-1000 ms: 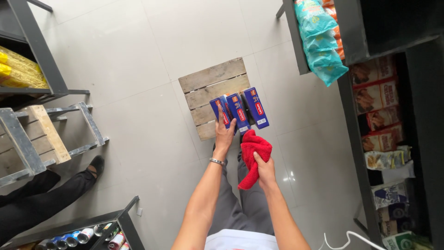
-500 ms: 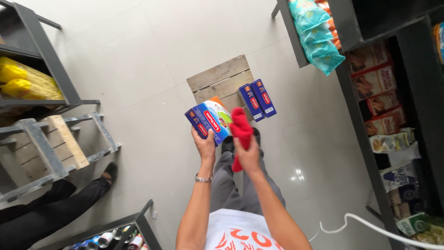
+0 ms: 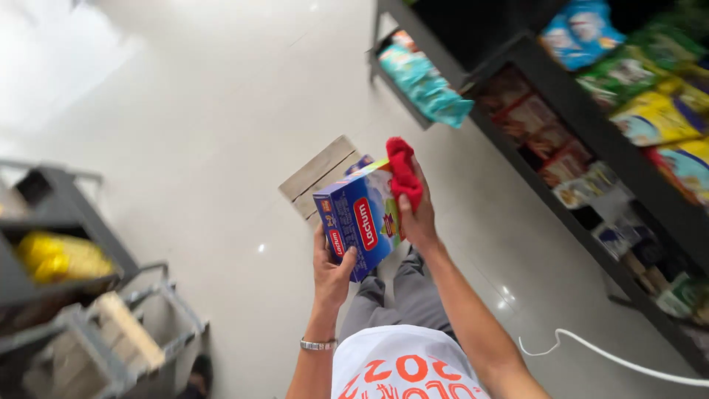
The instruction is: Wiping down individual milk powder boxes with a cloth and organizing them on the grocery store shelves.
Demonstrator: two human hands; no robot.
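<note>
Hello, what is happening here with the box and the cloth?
A person stands in a shop aisle. The left hand holds a blue box from below, and the right hand presses a red cloth against the box's upper side. A wooden pallet lies on the floor beyond, and shelves of packets stand to the right.

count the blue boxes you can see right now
2. One blue box is held up in the left hand, with the right hand pressing a red cloth on it. Another peeks out behind it; more may be hidden.
</note>
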